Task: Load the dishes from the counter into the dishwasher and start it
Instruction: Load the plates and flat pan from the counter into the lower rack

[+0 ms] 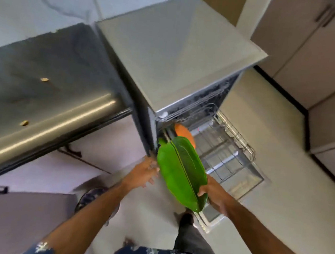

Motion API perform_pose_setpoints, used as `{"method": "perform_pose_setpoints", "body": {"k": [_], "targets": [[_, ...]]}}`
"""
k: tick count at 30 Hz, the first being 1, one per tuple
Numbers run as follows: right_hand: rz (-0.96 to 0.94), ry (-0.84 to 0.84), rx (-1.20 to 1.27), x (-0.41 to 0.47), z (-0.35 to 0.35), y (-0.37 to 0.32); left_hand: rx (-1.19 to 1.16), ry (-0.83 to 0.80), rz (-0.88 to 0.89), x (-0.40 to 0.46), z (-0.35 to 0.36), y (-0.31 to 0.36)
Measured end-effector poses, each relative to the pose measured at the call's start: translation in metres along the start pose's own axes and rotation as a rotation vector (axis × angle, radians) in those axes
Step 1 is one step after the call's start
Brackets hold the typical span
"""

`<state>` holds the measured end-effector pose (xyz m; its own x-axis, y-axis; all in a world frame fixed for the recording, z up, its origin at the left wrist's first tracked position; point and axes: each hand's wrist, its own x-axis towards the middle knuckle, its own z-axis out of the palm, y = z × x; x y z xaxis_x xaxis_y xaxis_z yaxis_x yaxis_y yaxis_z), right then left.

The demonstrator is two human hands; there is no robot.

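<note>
A green leaf-shaped plate [180, 171] is held on edge above the near end of the dishwasher's pulled-out lower rack [230, 154]. My right hand [215, 194] grips its near right rim. My left hand [145, 172] rests with spread fingers against the plate's left edge, beside the dishwasher's front corner. An orange plate [183, 133] stands upright in the rack just behind the green one. The grey dishwasher [176, 55] stands freestanding with its door [247, 183] folded down to the floor.
A steel counter [41, 97] to the left carries two small yellowish scraps [44, 79]. Cabinet doors with dark handles sit below it. Beige cabinets [315, 49] line the right side. My feet stand on the pale floor close to the open door.
</note>
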<state>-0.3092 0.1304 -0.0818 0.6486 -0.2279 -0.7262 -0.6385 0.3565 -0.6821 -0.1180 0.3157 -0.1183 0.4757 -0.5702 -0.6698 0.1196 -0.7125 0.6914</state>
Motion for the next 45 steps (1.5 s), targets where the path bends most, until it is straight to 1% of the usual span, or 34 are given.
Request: {"method": "perform_pose_setpoints", "body": {"k": [3, 6, 8, 10, 12, 14, 16, 19, 23, 26, 29, 31, 34, 37, 42, 45], "targets": [[0.029, 0.125, -0.006, 0.038, -0.066, 0.023, -0.020, -0.045, -0.017, 0.057, 0.041, 0.033], [0.027, 0.222, -0.067, 0.087, -0.120, 0.034, -0.125, -0.093, -0.089, 0.122, 0.079, 0.066], [0.001, 0.240, -0.222, 0.121, -0.142, 0.037, -0.257, -0.121, -0.167, 0.165, 0.102, 0.083], [-0.059, 0.271, -0.410, 0.169, -0.162, 0.047, -0.338, -0.111, -0.213, 0.216, 0.125, 0.095], [-0.138, 0.292, -0.506, 0.216, -0.170, 0.052, -0.393, -0.067, -0.234, 0.263, 0.142, 0.101], [-0.211, 0.296, -0.540, 0.270, -0.176, 0.059, -0.409, -0.020, -0.215, 0.314, 0.158, 0.101], [-0.283, 0.250, -0.581, 0.323, -0.180, 0.067, -0.440, 0.055, -0.178, 0.363, 0.167, 0.093], [-0.339, 0.252, -0.652, 0.389, -0.189, 0.076, -0.512, 0.162, -0.185, 0.430, 0.169, 0.075], [-0.425, 0.316, -0.723, 0.461, -0.194, 0.091, -0.503, 0.253, -0.122, 0.496, 0.156, 0.045], [-0.359, 0.264, -0.768, 0.494, -0.193, 0.094, -0.546, 0.309, -0.140, 0.531, 0.148, 0.027], [-0.305, 0.245, -0.850, 0.512, -0.189, 0.094, -0.500, 0.323, -0.147, 0.553, 0.144, 0.015], [-0.316, 0.270, -0.886, 0.522, -0.187, 0.097, -0.460, 0.331, -0.150, 0.565, 0.144, 0.013], [-0.315, 0.302, -0.901, 0.529, -0.188, 0.100, -0.463, 0.359, -0.172, 0.578, 0.145, 0.011], [-0.343, 0.335, -0.867, 0.535, -0.195, 0.106, -0.446, 0.325, -0.186, 0.582, 0.147, 0.008], [-0.360, 0.318, -0.873, 0.538, -0.198, 0.124, -0.422, 0.305, -0.170, 0.577, 0.158, 0.013], [-0.384, 0.300, -0.882, 0.534, -0.196, 0.133, -0.331, 0.339, -0.182, 0.575, 0.161, 0.013]]}}
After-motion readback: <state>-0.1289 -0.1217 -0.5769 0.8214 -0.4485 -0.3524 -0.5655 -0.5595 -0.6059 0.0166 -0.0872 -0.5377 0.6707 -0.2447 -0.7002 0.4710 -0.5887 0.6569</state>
